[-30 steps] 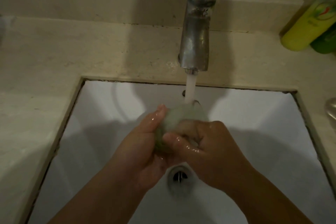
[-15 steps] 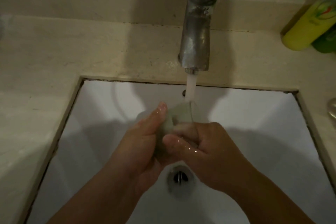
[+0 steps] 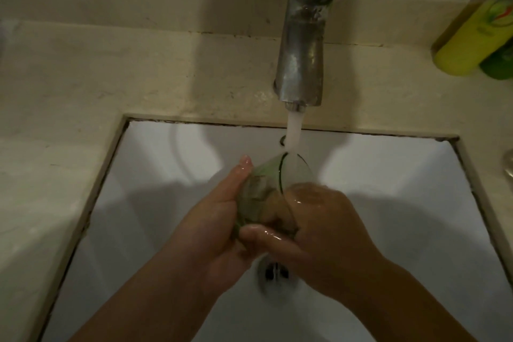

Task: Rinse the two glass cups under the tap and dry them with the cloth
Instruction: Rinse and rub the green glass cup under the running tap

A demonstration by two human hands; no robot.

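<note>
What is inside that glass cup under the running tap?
Fingers of the right hand reach into the glass cup, seen through its greenish wall, and tap water lands at its rim. The left hand holds it outside. How much water sits inside cannot be seen.

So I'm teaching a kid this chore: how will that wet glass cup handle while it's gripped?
Probably slippery: the glass cup sits under the running stream, and both hands glisten wet. Likely fragile too, being thin clear glass over a hard white sink.

Clear green-tinted glass cup (image 3: 266, 189), tilted rim-up beneath running tap (image 3: 302, 44), wet.
</note>
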